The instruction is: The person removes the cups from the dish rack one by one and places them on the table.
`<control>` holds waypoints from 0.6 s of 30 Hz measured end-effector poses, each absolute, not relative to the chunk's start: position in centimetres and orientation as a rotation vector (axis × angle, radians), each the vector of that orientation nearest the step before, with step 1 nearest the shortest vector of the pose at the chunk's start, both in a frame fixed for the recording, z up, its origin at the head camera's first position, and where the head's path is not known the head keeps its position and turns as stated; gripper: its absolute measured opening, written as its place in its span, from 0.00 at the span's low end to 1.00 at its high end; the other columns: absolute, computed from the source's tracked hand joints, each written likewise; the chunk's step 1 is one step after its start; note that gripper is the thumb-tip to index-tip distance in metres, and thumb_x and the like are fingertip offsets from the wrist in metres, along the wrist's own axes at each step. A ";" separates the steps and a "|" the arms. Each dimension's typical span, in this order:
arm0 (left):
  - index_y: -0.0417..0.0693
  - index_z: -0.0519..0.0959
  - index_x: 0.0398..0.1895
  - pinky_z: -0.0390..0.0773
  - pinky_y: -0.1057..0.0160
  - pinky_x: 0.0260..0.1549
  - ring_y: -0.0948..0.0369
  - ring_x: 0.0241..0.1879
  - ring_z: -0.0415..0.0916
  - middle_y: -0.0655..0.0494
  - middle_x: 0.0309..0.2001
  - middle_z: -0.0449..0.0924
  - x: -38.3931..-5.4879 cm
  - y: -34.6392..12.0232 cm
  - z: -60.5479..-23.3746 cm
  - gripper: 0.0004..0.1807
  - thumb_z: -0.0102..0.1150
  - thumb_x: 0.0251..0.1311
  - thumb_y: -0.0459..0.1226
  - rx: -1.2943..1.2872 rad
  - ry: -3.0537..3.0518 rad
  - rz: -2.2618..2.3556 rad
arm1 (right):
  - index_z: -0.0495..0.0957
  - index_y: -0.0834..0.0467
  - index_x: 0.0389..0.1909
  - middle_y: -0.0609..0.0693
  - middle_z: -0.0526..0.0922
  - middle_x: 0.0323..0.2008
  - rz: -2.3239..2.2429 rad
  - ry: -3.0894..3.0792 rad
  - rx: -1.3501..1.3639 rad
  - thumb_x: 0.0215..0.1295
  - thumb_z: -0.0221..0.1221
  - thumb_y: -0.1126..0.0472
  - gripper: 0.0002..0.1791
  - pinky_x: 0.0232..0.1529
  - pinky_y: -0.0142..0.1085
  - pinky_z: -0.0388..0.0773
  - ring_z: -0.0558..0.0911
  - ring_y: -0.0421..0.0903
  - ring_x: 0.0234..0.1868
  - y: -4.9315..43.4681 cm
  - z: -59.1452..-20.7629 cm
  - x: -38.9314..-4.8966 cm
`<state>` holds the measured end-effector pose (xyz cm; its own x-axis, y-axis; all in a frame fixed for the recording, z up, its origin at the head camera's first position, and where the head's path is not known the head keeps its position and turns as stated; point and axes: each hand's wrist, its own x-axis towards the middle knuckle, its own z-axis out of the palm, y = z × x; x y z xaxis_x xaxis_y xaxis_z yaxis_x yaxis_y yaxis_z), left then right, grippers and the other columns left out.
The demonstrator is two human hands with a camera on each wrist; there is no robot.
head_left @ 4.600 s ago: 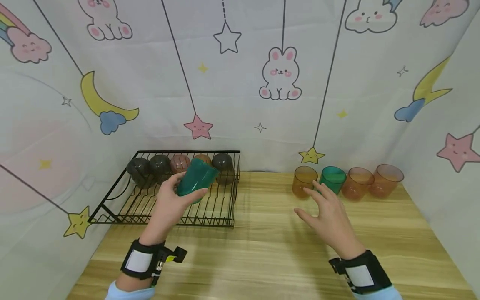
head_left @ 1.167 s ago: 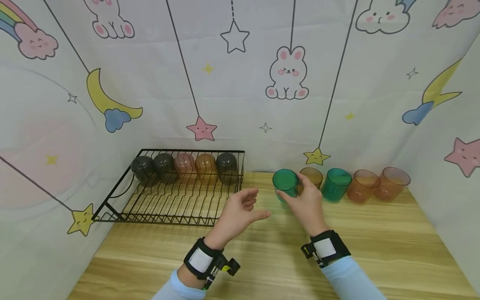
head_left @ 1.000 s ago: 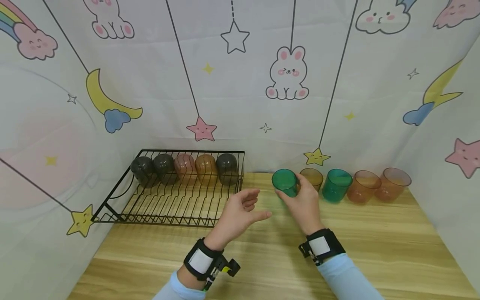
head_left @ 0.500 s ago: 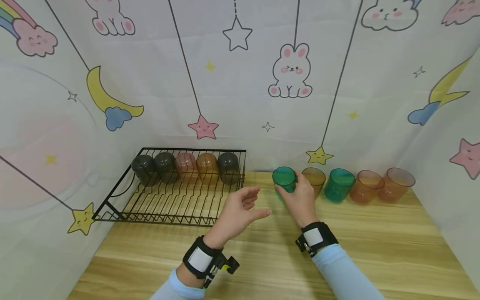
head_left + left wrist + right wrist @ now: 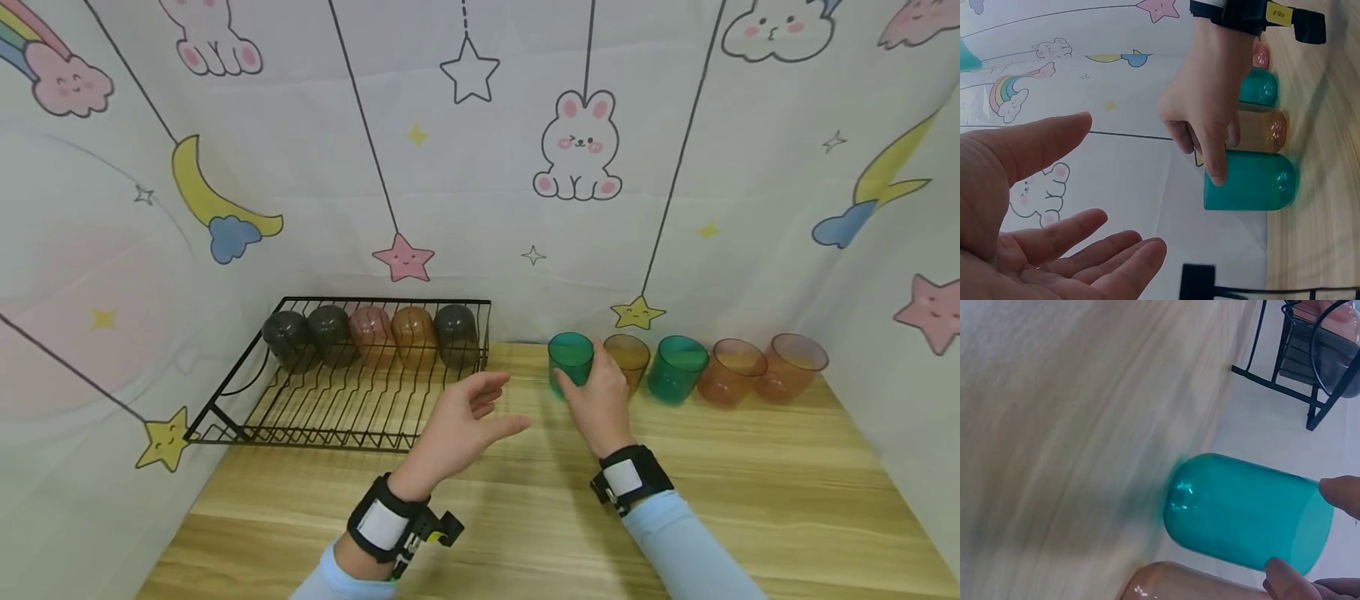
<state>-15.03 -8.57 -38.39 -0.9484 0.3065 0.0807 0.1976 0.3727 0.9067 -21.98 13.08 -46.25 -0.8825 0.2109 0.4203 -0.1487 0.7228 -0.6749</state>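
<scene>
My right hand (image 5: 598, 398) holds a teal cup (image 5: 570, 358) near its rim, thumb on one side and fingers on the other. Upright at the left end of the cup row, that teal cup (image 5: 1241, 512) appears to rest on the table, as the right wrist view also suggests. Close on its right stand an amber cup (image 5: 628, 353), a second teal cup (image 5: 678, 371) and two pinkish-orange cups (image 5: 731, 372). My left hand (image 5: 457, 425) hovers between the rack and the cups, fingers relaxed, holding nothing; its spread thumb and fingers (image 5: 1060, 147) show in the left wrist view.
A black wire dish rack (image 5: 352, 417) stands on the wooden table (image 5: 540, 533) at the left. Along its back sit several upside-down cups: dark grey ones (image 5: 456, 336), a pink one (image 5: 371, 336) and an amber one (image 5: 414, 336). A printed cloth (image 5: 480, 208) surrounds the table.
Earlier my left hand held the teal cup tilted over the rack. The cup then passed to my right hand and now stands left of the amber cup. Lately the left hand shifted slightly left.
</scene>
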 end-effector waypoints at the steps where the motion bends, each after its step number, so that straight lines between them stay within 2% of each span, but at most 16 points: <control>1: 0.62 0.70 0.60 0.72 0.58 0.59 0.59 0.62 0.69 0.58 0.61 0.71 -14.9 -8.9 -38.1 0.34 0.68 0.47 0.54 0.467 2.530 1.628 | 0.62 0.68 0.64 0.65 0.72 0.59 1.005 -2.447 -0.033 0.54 0.66 0.49 0.42 0.56 0.54 0.72 0.73 0.60 0.59 13.2 -46.1 -21.8; 9: 0.62 0.70 0.60 0.71 0.58 0.60 0.60 0.63 0.67 0.61 0.61 0.70 -14.3 -12.4 -35.6 0.32 0.67 0.50 0.52 0.377 2.702 1.587 | 0.67 0.62 0.62 0.61 0.76 0.56 0.956 -2.408 0.076 0.53 0.66 0.48 0.38 0.50 0.50 0.77 0.78 0.55 0.52 14.3 -45.0 -20.4; 13: 0.62 0.67 0.62 0.70 0.56 0.60 0.57 0.65 0.65 0.58 0.64 0.68 -14.5 -14.3 -34.9 0.36 0.65 0.49 0.57 0.339 2.815 1.516 | 0.70 0.58 0.61 0.58 0.76 0.57 0.932 -2.421 0.113 0.53 0.67 0.48 0.36 0.53 0.50 0.75 0.77 0.54 0.55 15.6 -44.3 -18.8; 18: 0.58 0.61 0.68 0.70 0.45 0.58 0.50 0.65 0.64 0.51 0.67 0.64 -15.4 -17.6 -34.3 0.42 0.64 0.50 0.58 0.267 3.084 1.341 | 0.73 0.58 0.58 0.59 0.71 0.62 0.876 -2.514 0.153 0.53 0.66 0.46 0.34 0.59 0.57 0.66 0.69 0.60 0.63 17.2 -43.5 -16.7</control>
<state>-15.36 -17.55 -34.31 -0.9609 0.0517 0.2719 0.2340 0.6760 0.6988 -16.68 17.24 -43.47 -0.8830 0.0481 0.4669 -0.2525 0.7899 -0.5588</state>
